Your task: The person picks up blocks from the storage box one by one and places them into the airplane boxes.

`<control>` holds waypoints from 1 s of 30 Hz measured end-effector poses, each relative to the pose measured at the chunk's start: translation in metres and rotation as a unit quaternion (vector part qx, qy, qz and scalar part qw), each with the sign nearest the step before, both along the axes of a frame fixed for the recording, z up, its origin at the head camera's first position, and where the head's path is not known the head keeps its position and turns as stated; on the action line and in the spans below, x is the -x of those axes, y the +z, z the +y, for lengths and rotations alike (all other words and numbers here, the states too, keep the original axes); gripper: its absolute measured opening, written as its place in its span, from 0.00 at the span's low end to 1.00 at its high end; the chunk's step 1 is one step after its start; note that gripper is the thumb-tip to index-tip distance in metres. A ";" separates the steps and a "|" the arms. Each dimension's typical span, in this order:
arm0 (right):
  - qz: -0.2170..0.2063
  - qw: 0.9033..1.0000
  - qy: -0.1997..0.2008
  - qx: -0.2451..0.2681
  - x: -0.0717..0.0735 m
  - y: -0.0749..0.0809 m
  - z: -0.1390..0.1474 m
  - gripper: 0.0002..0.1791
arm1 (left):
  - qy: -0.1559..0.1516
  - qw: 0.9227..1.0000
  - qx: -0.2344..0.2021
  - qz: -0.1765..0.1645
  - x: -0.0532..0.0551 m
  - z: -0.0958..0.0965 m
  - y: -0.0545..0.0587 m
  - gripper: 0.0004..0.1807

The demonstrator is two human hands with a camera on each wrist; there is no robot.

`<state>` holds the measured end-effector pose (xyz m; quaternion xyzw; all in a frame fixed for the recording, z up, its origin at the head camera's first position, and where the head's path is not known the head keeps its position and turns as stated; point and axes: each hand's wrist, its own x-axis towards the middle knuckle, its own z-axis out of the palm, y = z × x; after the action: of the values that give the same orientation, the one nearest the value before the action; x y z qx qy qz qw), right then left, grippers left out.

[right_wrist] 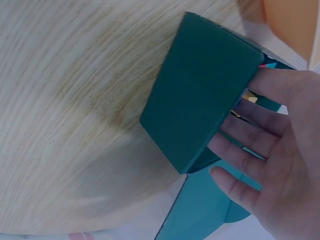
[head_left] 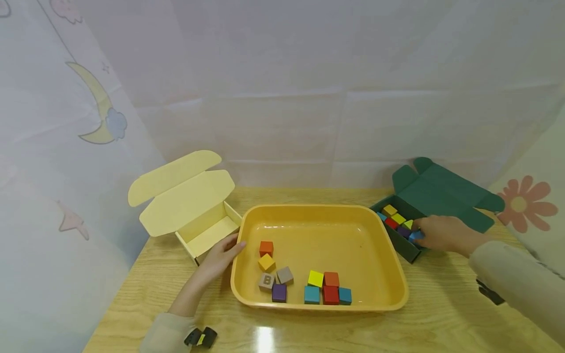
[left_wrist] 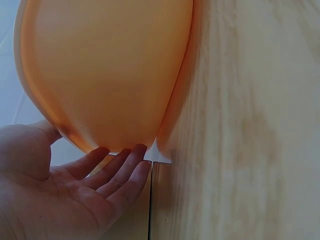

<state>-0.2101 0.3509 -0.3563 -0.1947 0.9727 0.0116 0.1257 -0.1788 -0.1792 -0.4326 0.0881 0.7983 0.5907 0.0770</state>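
Note:
My left hand (head_left: 219, 257) holds the left rim of a yellow plastic tray (head_left: 318, 210), thumb over the edge and fingers against the outer wall. In the left wrist view those fingers (left_wrist: 120, 172) lie along the tray's underside. Over at the right, my right hand (head_left: 441, 234) reaches into an open green cardboard box (head_left: 408, 251), its fingertips around a blue block (head_left: 416, 236). Yellow, red and purple blocks lie beside it in the box. The right wrist view shows the fingers (right_wrist: 240, 160) over the box's edge, mostly hiding the block.
Inside the tray are two groups of coloured blocks, with a purple block (head_left: 279, 292) and a wooden letter block (head_left: 267, 282) at left and a red block (head_left: 331, 295) nearer the middle. A pale yellow box (head_left: 212, 235) stands with its lid up behind my left hand.

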 end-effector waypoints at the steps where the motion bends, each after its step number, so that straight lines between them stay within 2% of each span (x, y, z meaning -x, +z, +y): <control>1: 0.002 1.000 0.002 0.000 0.000 -0.001 0.000 0.14 | 0.000 1.000 0.000 0.000 0.000 0.000 0.000 0.27; 10: 0.028 0.999 0.011 -0.017 0.003 -0.003 0.000 0.12 | -0.001 1.000 0.000 0.000 0.000 0.001 0.002 0.28; 20: 0.029 0.999 0.005 -0.032 0.005 -0.001 0.002 0.18 | -0.009 1.000 -0.005 0.005 0.001 0.000 0.001 0.27; 30: 0.036 0.999 -0.001 -0.030 0.004 -0.001 0.003 0.19 | -0.007 1.000 -0.001 0.002 -0.002 -0.001 0.001 0.28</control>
<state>-0.2136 0.3539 -0.3569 -0.1896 0.9759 0.0479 0.0968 -0.1772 -0.1800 -0.4315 0.0947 0.7972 0.5909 0.0794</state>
